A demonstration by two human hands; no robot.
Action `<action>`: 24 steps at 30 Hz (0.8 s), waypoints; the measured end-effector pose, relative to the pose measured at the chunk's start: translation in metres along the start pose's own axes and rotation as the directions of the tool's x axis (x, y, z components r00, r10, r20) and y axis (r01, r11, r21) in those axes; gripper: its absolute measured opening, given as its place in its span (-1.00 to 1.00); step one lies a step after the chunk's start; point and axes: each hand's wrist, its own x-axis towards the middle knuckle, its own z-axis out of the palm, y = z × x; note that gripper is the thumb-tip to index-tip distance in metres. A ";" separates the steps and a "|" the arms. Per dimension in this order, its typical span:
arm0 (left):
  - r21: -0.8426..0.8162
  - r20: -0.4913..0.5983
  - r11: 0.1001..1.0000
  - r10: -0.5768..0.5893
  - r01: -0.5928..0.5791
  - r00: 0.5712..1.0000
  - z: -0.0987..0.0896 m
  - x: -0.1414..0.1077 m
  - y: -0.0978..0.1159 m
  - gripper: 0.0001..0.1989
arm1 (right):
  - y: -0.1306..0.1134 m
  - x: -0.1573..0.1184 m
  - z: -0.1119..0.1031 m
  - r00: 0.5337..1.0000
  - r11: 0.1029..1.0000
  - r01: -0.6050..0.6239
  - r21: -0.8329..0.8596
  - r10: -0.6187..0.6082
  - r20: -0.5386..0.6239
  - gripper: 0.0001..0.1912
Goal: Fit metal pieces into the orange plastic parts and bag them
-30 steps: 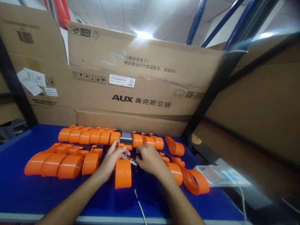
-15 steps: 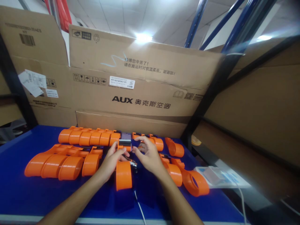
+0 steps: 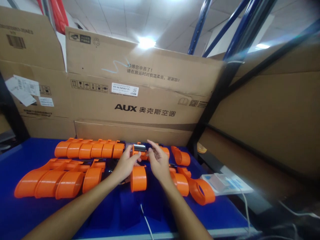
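Near the middle of the blue table, my left hand (image 3: 126,165) is closed round the left side of an orange holder (image 3: 138,179) with a round cup hanging below. A dark piece with a pale, toothed-looking edge (image 3: 139,148) sits at the holder's top. At its right side is my right hand (image 3: 158,160), fingers raised and apart; whether its thumb touches the holder is unclear. Behind and left stands a row of orange holders (image 3: 85,150), and a nearer group (image 3: 68,184) lies left of my left forearm.
More orange holders (image 3: 202,191) lie to the right of my right hand. A white tray (image 3: 240,186) with a cable is at the right edge. Cardboard (image 3: 95,110) walls the back; a white cable (image 3: 146,220) runs near the front.
The held holder has moved slightly right and up, and its top piece now looks tilted flatter. My right hand's fingers have straightened upward. The whole view has shifted a little.
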 end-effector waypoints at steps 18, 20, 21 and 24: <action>-0.076 0.033 0.996 0.039 -0.036 0.999 -0.022 -0.004 -0.017 -0.56 | 0.001 -0.011 0.005 0.994 0.997 0.073 -0.029 -0.071 0.077 -0.92; -0.070 0.034 0.997 0.037 -0.035 0.999 -0.022 -0.005 -0.017 -0.57 | -0.001 -0.010 0.001 0.989 0.988 0.105 -0.110 -0.092 0.117 -0.89; -0.065 0.035 0.997 0.039 -0.037 0.999 -0.023 -0.005 -0.017 -0.58 | -0.003 -0.009 -0.001 0.985 0.982 0.123 -0.144 -0.103 0.138 -0.86; -0.039 0.030 0.998 0.053 -0.051 0.998 -0.023 -0.006 -0.017 -0.60 | -0.007 -0.009 -0.003 0.975 0.967 0.166 -0.196 -0.131 0.180 -0.81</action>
